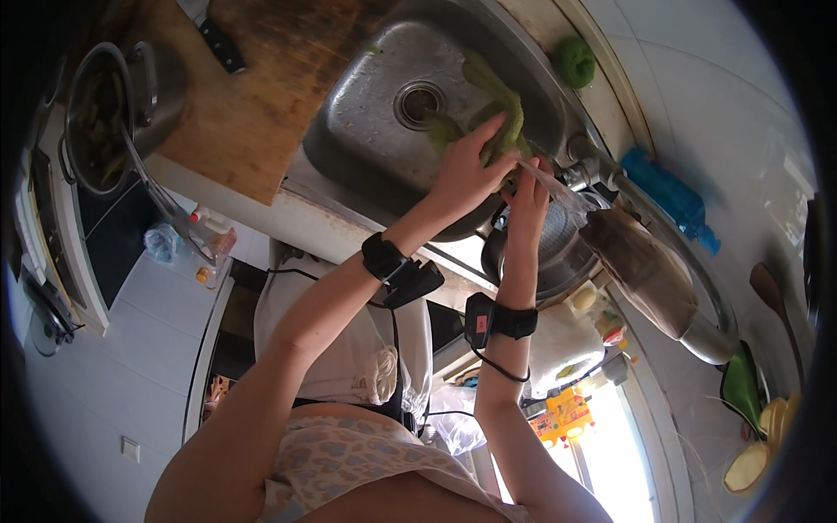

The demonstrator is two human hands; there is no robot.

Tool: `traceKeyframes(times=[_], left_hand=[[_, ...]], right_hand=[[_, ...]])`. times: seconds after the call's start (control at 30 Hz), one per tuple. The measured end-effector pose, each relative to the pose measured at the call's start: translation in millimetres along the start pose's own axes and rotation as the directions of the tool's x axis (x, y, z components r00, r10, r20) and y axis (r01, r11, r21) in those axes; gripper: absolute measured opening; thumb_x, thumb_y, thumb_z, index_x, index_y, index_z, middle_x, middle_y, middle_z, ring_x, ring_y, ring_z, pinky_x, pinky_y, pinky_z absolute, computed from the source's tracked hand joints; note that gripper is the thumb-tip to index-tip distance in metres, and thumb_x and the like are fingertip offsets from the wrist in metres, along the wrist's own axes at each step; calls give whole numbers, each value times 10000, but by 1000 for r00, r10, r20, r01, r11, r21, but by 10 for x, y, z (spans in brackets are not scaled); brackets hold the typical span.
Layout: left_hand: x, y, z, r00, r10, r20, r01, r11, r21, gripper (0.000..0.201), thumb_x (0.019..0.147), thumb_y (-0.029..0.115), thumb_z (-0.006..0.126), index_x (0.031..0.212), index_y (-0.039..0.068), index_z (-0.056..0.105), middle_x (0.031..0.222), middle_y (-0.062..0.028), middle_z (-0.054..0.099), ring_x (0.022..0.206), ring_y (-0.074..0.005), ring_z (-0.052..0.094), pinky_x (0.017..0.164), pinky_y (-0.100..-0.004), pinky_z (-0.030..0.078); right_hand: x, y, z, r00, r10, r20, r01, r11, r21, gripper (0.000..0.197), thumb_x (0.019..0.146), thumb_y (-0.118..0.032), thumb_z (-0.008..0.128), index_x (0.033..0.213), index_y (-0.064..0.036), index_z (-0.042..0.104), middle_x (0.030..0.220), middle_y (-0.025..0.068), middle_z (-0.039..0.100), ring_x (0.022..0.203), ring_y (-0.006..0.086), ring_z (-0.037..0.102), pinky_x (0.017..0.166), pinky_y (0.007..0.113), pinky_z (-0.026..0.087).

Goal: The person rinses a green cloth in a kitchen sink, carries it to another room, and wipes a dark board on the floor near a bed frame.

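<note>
A limp, wet-looking green cloth [506,96] hangs over the right side of the steel sink [366,100], its folds trailing toward the drain [419,104]. My left hand [466,170] grips the cloth from the left, thumb and fingers pressed around it. Close beside it, my right hand [527,205] has its fingers curled at the cloth's lower end; the fingertips are partly hidden. A clear streak like running water [562,193] reaches both hands from the wrapped tap spout [641,270].
Left of the sink lies a wooden cutting board [235,113] with a black-handled knife [222,45]. A steel pot [161,91] stands farther left. Behind the sink sit a green scrubber [573,62] and a blue bottle [667,196]. A metal basin [549,253] adjoins my right hand.
</note>
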State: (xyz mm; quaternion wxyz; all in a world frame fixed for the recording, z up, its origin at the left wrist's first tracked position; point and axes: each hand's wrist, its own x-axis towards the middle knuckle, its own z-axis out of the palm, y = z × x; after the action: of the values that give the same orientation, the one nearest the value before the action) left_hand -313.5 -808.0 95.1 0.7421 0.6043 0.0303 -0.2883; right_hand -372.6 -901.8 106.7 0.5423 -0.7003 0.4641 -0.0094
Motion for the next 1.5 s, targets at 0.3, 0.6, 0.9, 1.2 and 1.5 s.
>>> traceKeyframes(times=[0.3, 0.6, 0.9, 1.2, 1.5], left_hand=[[42, -95, -79, 984, -64, 164, 63, 998, 9, 310, 855, 98, 478, 1148, -2, 500, 992, -79, 588, 863, -71, 524, 737, -205, 425], [113, -118, -319, 991, -134, 16, 133, 988, 81, 266, 832, 120, 510, 1073, 21, 566, 667, -44, 576, 572, -52, 473, 534, -208, 391], [164, -148, -504, 992, -66, -104, 61, 997, -46, 274, 819, 141, 549, 1060, 9, 548, 802, -40, 590, 703, -80, 538, 622, -222, 429], [53, 85, -451, 961, -276, 6, 267, 922, -282, 323, 845, 161, 520, 1132, 19, 481, 1036, -51, 545, 938, -98, 508, 795, -224, 401], [81, 221, -464, 963, -220, 158, 260, 915, -309, 363, 843, 141, 515, 1186, 27, 471, 1082, -56, 541, 971, -90, 501, 827, -220, 391]], right_hand=[[216, 119, -30, 979, -72, 191, 84, 995, -55, 372, 839, -208, 547, 1140, -18, 439, 1052, 115, 521, 871, 148, 526, 661, 245, 422], [-12, -82, -43, 913, -408, -18, 345, 794, -500, 179, 765, -116, 619, 890, -13, 543, 769, 73, 574, 739, 103, 521, 631, 233, 417], [-102, -265, 295, 920, -391, -27, 392, 920, 30, 143, 775, -56, 618, 863, 22, 535, 854, 80, 587, 778, 113, 543, 709, 235, 448], [8, -69, 324, 984, -159, 76, 157, 987, 35, 258, 858, -213, 519, 1000, 3, 511, 999, 80, 558, 838, 147, 531, 667, 228, 433], [13, -241, 163, 869, 158, 468, -385, 811, 440, 456, 872, -364, 440, 1208, -58, 400, 1125, 91, 500, 1022, 185, 507, 825, 343, 445]])
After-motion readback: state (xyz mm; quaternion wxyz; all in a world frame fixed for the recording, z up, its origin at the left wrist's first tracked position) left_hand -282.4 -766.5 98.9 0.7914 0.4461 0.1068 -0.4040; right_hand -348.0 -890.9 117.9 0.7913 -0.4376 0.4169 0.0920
